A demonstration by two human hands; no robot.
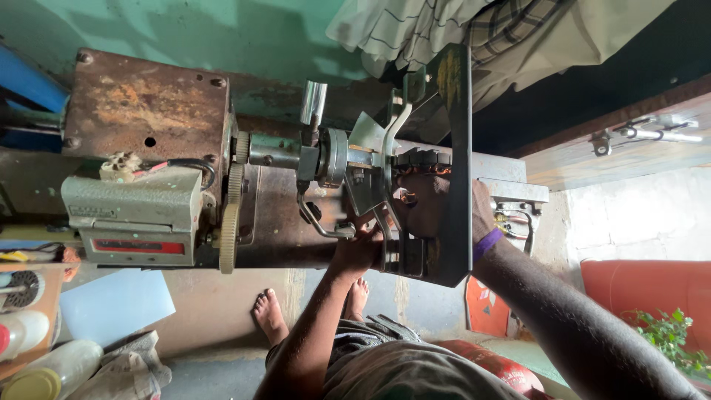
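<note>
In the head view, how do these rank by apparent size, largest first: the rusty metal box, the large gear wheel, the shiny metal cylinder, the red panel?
1. Rusty metal box
2. Large gear wheel
3. Red panel and shiny metal cylinder: too alike to rank.

A rectangular red label [139,246] was seen on the grey machine box [133,215], at the left.
</note>
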